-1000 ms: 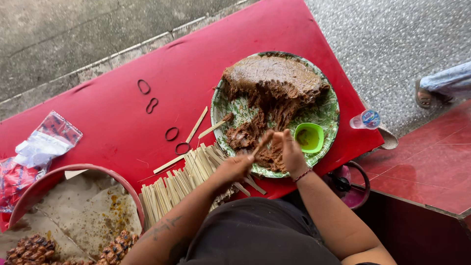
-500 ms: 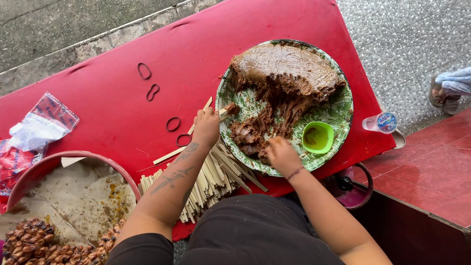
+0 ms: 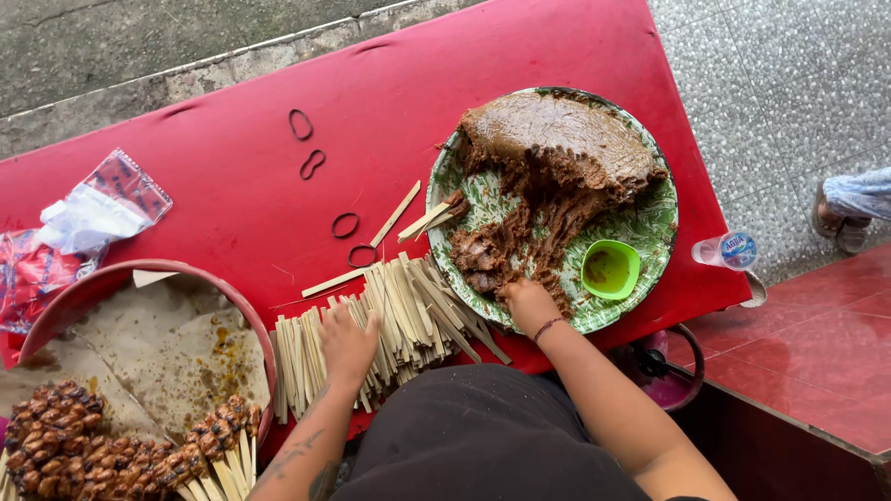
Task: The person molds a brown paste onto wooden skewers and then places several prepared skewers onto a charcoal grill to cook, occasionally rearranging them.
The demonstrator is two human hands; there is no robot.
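Head view: four rubber bands [image 3: 345, 224], one green cup [image 3: 610, 269].

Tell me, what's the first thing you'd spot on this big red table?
The big green patterned plate heaped with brown minced paste at the right, with a small green cup on it and the right hand at its near edge. Then the pile of pale flat sticks in the middle, where the left hand rests. At the left, a red basin holds finished skewers.

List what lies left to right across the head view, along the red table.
Clear plastic bag → red basin of skewered meat → left hand on the bamboo sticks → right hand → green cup → water bottle.
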